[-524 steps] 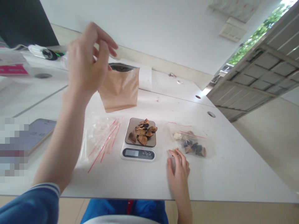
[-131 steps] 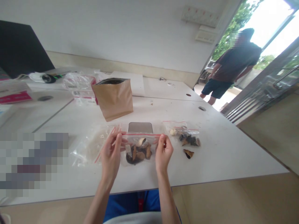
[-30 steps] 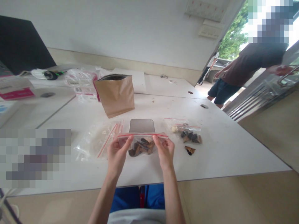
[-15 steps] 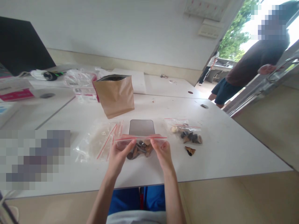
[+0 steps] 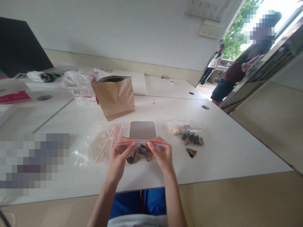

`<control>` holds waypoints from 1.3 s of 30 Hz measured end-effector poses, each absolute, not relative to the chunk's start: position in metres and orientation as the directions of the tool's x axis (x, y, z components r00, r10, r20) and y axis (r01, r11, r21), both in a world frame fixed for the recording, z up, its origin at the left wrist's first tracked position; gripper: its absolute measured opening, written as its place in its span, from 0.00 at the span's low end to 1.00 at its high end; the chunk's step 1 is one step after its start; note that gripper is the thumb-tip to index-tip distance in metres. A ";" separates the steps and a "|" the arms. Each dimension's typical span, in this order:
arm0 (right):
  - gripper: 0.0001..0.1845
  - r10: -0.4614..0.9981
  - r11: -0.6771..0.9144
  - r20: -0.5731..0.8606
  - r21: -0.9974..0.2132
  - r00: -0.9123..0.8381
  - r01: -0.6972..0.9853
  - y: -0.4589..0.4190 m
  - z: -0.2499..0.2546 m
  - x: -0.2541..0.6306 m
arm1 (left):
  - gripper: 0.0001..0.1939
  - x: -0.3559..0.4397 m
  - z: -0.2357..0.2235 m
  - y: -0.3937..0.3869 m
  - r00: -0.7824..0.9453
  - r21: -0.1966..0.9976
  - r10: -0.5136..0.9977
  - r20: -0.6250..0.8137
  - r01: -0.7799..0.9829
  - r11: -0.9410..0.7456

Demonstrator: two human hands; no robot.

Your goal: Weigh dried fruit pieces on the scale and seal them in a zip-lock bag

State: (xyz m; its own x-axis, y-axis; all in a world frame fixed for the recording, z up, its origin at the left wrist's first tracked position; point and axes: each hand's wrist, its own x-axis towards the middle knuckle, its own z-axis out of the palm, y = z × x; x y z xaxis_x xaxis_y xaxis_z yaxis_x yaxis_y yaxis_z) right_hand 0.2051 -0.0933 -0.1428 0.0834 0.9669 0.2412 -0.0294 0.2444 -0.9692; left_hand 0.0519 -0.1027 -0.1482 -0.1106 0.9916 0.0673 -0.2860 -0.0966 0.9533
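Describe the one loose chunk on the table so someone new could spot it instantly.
On the white table, look right of the person's right hand. Just below the zip bag of dark pieces lies a dark-and-tan wedge, the only chunk outside any bag.

Here we go, the left hand (image 5: 119, 159) and right hand (image 5: 162, 154) pinching the red-lined top of a clear zip bag (image 5: 157, 147) of dark dried pieces (image 5: 139, 156), right up against the kitchen scale (image 5: 142, 130), while one loose dried piece (image 5: 191, 153) sits just by another filled zip bag (image 5: 186, 135)!
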 end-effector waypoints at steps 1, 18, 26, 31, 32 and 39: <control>0.10 0.968 0.243 0.240 -0.970 0.067 -0.031 -0.093 -0.143 0.206 | 0.10 0.051 -0.148 -0.103 -0.053 0.957 0.997 0.053 -0.283 -0.066; 0.10 0.968 0.244 0.241 -0.969 0.072 -0.034 -0.093 -0.140 0.191 | 0.11 0.068 -0.143 -0.101 -0.179 0.988 0.976 0.125 -0.062 -0.138; 0.11 0.965 0.215 0.202 -0.975 0.170 -0.061 -0.093 -0.141 0.189 | 0.12 0.075 -0.141 -0.102 -0.316 0.987 0.938 0.144 -0.021 -0.158; 0.15 0.977 0.105 0.085 -0.990 0.194 -0.095 -0.087 -0.144 0.218 | 0.20 0.072 -0.139 -0.100 -0.128 0.996 0.990 0.062 -0.061 -0.070; 0.15 0.975 0.104 0.084 -0.991 0.207 -0.085 -0.086 -0.143 0.227 | 0.21 0.071 -0.139 -0.100 -0.113 0.994 0.992 0.059 -0.082 -0.069; 0.22 0.843 0.066 0.039 -0.997 0.537 -0.032 -0.063 -0.124 0.322 | 0.19 0.064 -0.140 -0.098 -0.111 0.982 0.991 0.075 -0.163 -0.093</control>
